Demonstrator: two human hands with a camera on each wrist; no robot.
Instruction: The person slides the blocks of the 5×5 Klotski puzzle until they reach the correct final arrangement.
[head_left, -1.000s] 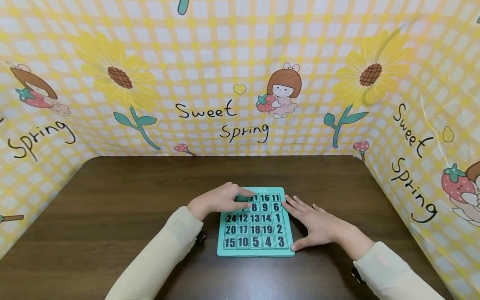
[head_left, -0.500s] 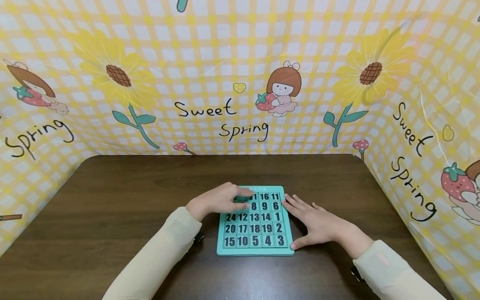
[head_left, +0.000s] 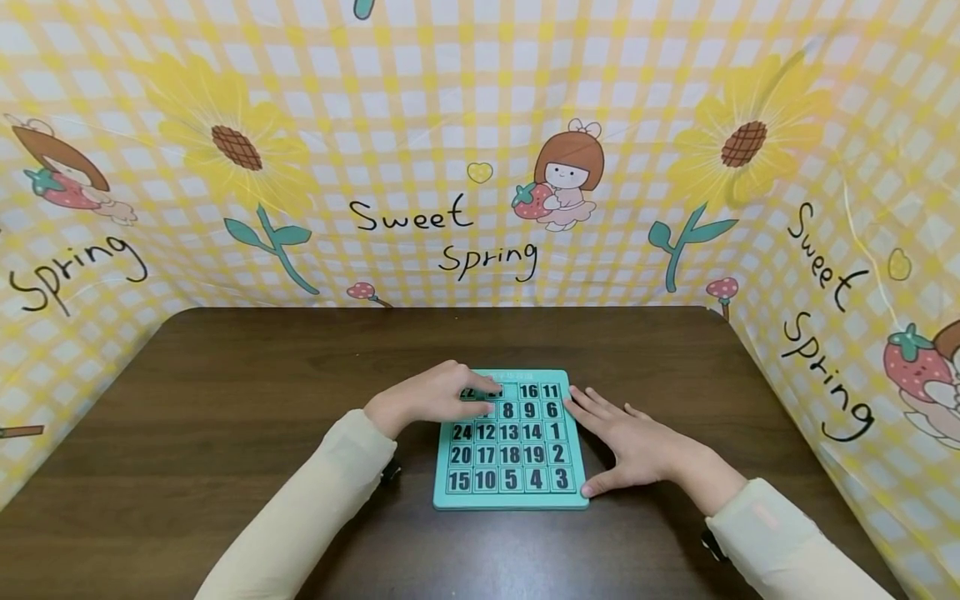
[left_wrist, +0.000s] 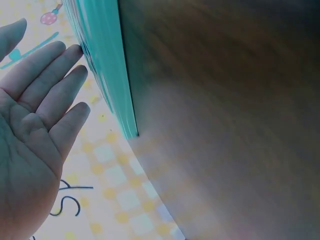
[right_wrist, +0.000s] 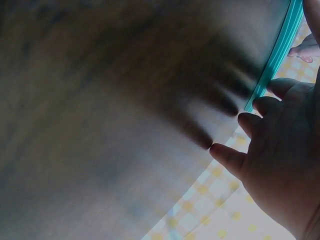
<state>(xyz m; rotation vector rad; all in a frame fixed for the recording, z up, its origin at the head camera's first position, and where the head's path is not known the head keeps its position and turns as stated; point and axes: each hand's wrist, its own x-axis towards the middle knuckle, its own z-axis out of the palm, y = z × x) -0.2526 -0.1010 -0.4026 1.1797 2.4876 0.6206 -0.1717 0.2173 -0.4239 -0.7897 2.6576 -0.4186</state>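
Observation:
A teal sliding number puzzle [head_left: 511, 502] lies flat on the table in the head view, its square tiles printed with black numbers. My left hand [head_left: 435, 394] reaches over its upper left corner, a fingertip on the 21 tile [head_left: 495, 396] in the top row and the thumb over the second row. Right of that tile is a vacant slot [head_left: 511, 391]; 16 and 11 follow. The left wrist view shows the left hand's fingers straight beside the puzzle's teal side [left_wrist: 107, 60]. Spread along the right edge, my right hand [head_left: 637, 446] rests its fingertips and thumb at the frame.
The dark brown wooden table [head_left: 262, 400] extends around the puzzle. Behind and on both sides hangs a yellow checked cloth [head_left: 420, 125] printed with flowers, cartoon girls and lettering.
The 21 tile has slid one place left under my left fingertip, and the vacant slot now lies to its right. My left hand has shifted slightly left; the right hand stays put.

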